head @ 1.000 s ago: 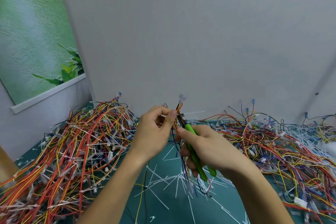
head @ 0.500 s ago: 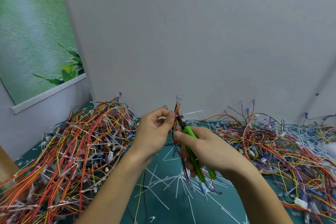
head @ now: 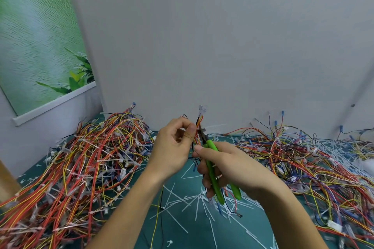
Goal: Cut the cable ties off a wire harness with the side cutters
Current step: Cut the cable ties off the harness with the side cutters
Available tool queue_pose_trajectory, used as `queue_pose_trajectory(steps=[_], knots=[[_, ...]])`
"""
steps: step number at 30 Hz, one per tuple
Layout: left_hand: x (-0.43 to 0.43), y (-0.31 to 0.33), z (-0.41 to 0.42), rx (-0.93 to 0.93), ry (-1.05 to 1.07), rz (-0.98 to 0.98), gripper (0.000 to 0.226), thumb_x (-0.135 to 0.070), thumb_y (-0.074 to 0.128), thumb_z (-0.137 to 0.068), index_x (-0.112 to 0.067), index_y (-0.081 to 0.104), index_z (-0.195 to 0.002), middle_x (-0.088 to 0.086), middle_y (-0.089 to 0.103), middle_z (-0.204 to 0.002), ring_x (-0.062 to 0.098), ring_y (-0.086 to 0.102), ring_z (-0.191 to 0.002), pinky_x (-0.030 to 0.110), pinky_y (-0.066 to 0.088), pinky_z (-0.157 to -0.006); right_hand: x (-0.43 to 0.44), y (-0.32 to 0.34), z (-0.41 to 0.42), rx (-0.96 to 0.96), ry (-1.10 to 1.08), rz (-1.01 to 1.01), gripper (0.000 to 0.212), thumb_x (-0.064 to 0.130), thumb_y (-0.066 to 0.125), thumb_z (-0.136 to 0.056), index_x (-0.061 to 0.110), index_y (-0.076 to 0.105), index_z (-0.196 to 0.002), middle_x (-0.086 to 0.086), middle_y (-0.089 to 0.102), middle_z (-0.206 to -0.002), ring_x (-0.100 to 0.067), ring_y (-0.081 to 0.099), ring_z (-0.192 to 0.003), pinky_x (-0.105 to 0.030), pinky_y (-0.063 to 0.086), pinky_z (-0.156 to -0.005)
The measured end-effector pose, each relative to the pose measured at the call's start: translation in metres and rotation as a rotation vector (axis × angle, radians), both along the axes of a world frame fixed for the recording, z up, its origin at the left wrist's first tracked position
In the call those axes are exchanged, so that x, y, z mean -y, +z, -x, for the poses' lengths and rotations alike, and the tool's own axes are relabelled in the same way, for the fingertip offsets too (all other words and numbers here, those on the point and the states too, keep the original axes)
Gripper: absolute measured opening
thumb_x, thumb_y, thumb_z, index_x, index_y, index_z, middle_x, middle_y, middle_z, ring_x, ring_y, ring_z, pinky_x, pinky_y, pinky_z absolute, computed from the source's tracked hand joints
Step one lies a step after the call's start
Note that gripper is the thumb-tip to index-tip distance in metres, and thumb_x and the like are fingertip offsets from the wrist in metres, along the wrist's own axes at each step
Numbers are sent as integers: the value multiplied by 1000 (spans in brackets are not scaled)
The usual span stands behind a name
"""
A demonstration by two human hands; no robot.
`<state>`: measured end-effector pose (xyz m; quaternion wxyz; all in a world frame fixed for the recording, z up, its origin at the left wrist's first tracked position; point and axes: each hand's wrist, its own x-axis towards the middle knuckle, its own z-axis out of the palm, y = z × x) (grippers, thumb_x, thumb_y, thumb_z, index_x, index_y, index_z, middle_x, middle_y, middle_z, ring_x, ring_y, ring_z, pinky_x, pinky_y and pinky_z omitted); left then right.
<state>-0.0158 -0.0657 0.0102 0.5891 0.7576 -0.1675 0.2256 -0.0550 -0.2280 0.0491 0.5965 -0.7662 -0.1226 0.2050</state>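
Wire harness [head: 199, 121] is held up between the hands: tangled wire pile [head: 81, 168] off to the left, left hand [head: 174, 147] pinching the bundle between thumb and fingers, green side cutters [head: 212, 145] nosed right against the wires, right hand [head: 228, 166] curled round their handles, second wire pile [head: 303, 157] off to the right on the table [head: 194, 238].

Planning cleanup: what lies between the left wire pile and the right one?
In the head view, white cable-tie offcuts and stray wires on the green mat.
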Motion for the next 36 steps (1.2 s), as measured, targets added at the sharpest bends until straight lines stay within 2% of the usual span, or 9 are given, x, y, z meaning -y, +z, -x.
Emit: queue_pose_trajectory(steps=[4,7,10,17,20,24,27,31,36], knots=[[-4,3,2,151,84,-183,19,-37,53,-102,-30,58,-86,-15,51,-77,7,51,-68,15,36,-63,0,0,0,35,14,24,30,33,56,-106,8,52,-91,-6,56,-71,-22,59,-55,-40,60,-56],[-2,4,4,229,124,-232,22,-33,53,-102,-19,61,-88,-9,55,-82,13,56,-76,22,44,-67,2,-4,-3,77,-1,46,32,34,51,-108,4,55,-98,0,50,-60,-20,51,-46,-32,50,-46],[-1,4,4,247,136,-234,21,-32,53,-102,-17,62,-90,-9,58,-83,12,58,-77,23,46,-69,3,-5,-4,98,-9,48,28,32,48,-109,8,56,-96,0,46,-59,-20,46,-45,-29,47,-43],[4,-3,1,110,108,-124,23,-26,53,-105,-29,55,-82,-15,52,-68,4,47,-63,18,37,-60,-1,-7,-3,111,-10,50,28,32,47,-110,12,51,-89,2,48,-59,-19,49,-45,-33,49,-46],[6,-6,-3,50,81,-35,27,-20,54,-104,-29,56,-79,-17,51,-64,2,44,-60,18,37,-58,-5,-6,-2,138,-14,75,22,26,51,-108,10,50,-92,-2,49,-67,-21,54,-52,-42,55,-54],[4,-9,-6,47,74,-12,19,-30,54,-99,-29,59,-81,-17,53,-65,3,45,-62,21,39,-58,-5,-5,-2,153,21,131,15,13,53,-101,-1,53,-106,-11,51,-80,-26,60,-63,-56,60,-70],[3,-9,-8,51,73,-21,16,-33,54,-97,-31,60,-82,-17,54,-65,1,45,-62,20,39,-58,-5,-7,-3,182,-1,148,17,14,54,-101,-2,53,-107,-10,51,-76,-26,59,-59,-52,60,-64],[4,-8,-7,-16,31,59,22,-32,53,-97,-29,60,-77,-15,48,-62,5,40,-62,26,35,-58,-3,-10,-6,256,-40,196,15,18,53,-103,8,53,-91,-2,48,-62,-23,51,-46,-39,53,-48],[8,-8,-5,-38,36,79,28,-22,53,-104,-26,60,-77,-17,47,-61,4,39,-61,21,35,-57,-2,-8,-5,195,-40,153,21,23,52,-105,14,50,-87,0,49,-60,-24,50,-47,-43,52,-54]])
